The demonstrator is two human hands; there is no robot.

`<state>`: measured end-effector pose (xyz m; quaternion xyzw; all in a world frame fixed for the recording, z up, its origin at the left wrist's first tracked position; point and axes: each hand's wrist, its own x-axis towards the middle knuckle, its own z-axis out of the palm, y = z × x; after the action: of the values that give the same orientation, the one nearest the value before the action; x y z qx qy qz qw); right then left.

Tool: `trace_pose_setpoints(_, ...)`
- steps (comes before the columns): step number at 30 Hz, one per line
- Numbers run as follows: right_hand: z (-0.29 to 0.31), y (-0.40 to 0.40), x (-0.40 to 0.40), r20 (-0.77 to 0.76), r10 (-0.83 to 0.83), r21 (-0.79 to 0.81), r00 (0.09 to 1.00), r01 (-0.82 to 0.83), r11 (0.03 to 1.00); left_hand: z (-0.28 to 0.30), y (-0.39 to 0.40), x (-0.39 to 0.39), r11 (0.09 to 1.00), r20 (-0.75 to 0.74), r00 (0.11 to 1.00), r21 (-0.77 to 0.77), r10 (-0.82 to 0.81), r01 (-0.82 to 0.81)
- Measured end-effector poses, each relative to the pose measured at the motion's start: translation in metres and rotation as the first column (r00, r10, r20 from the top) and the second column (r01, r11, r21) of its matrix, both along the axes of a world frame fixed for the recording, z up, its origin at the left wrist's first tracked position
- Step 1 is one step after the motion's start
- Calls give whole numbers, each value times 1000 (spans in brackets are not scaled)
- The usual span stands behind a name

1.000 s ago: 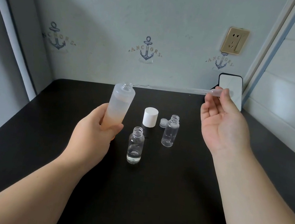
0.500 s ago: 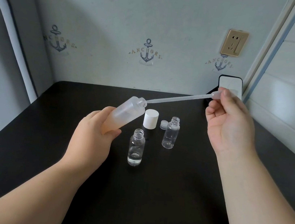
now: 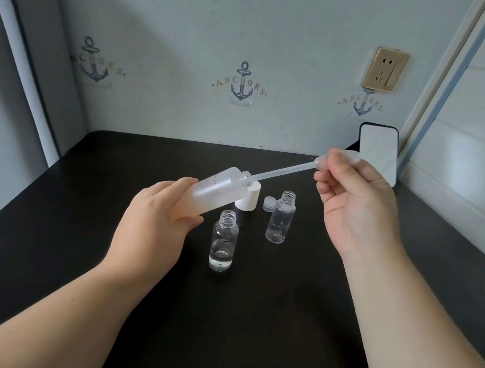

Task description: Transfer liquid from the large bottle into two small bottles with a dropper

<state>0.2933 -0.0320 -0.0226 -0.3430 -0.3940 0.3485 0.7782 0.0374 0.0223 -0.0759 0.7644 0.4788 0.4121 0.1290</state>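
Note:
My left hand (image 3: 151, 227) grips the lower end of the large frosted bottle (image 3: 218, 191), which is tilted with its open mouth pointing up and right. My right hand (image 3: 356, 206) pinches the bulb of a clear plastic dropper (image 3: 283, 171) whose tip sits inside the bottle's mouth. Two small clear bottles stand open on the black table (image 3: 213, 335). The nearer small bottle (image 3: 223, 245) holds a little clear liquid at its bottom. The farther small bottle (image 3: 280, 217) looks empty.
A white cap (image 3: 250, 199) stands behind the large bottle, and a small clear cap (image 3: 269, 203) lies beside the farther small bottle. A phone (image 3: 378, 150) leans at the back right corner. Walls close the table at the back and right.
The large bottle has gone from upright to tilted right. My right hand brought the dropper down and left, and its tip has entered the bottle's mouth.

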Motion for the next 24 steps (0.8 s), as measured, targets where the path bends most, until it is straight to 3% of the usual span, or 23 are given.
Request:
trace_pose_setpoints(9,-2,0,-16,106,61,-65,992,-55,996,1,-2,1,1000,-9,1000,7,0,0)
trace_pose_setpoints(17,-3,0,-15,107,139,-79,984,-131,988,1,-1,2,1000,5,1000,-24,2,-2)
trace_pose_setpoints(24,2,-1,1,-157,117,-21,981,-122,992,0,0,1,999,23,999,-39,31,-30)
